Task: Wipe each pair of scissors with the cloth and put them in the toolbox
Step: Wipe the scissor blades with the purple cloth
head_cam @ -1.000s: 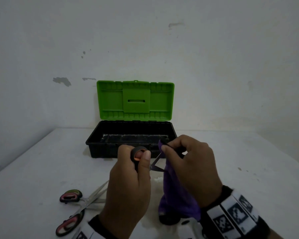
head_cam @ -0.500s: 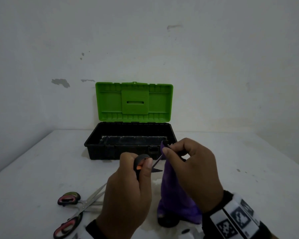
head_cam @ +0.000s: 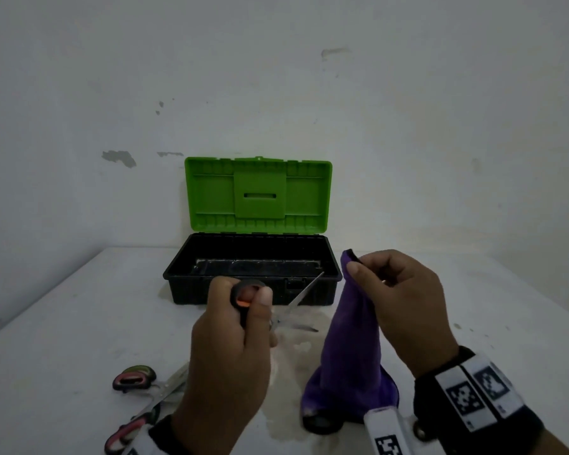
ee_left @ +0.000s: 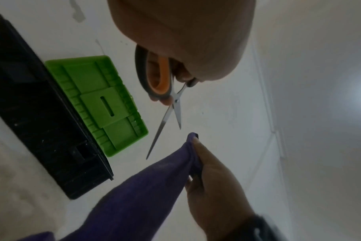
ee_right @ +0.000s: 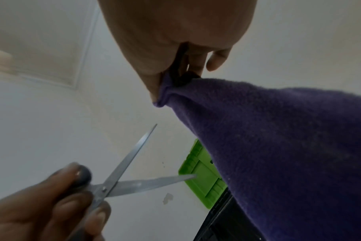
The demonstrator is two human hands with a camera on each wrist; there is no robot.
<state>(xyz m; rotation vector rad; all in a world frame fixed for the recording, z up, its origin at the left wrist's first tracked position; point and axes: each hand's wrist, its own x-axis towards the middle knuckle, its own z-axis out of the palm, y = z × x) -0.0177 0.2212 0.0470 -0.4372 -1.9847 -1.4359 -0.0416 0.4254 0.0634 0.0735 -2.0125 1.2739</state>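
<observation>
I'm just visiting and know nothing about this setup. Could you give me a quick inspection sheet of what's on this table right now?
Surface: white table, smudged and stained near the middle.
Job's things: orange-handled scissors, blades apart, in the air; purple cloth, its bottom resting on the table; toolbox open, green lid upright; pink-handled scissors lying at the near left.
Clutter: nothing seen.
Hands: left hand grips the orange-handled scissors; right hand pinches the cloth's top.
Cables: nothing seen.
Surroundings: white wall with chipped paint.

Both bare hands wear black wristbands (head_cam: pixel 493 431) carrying white blocks printed with black square-patterned markers (head_cam: pixel 462 397); a white marker bar (head_cam: pixel 386 433) juts from the right one.
</observation>
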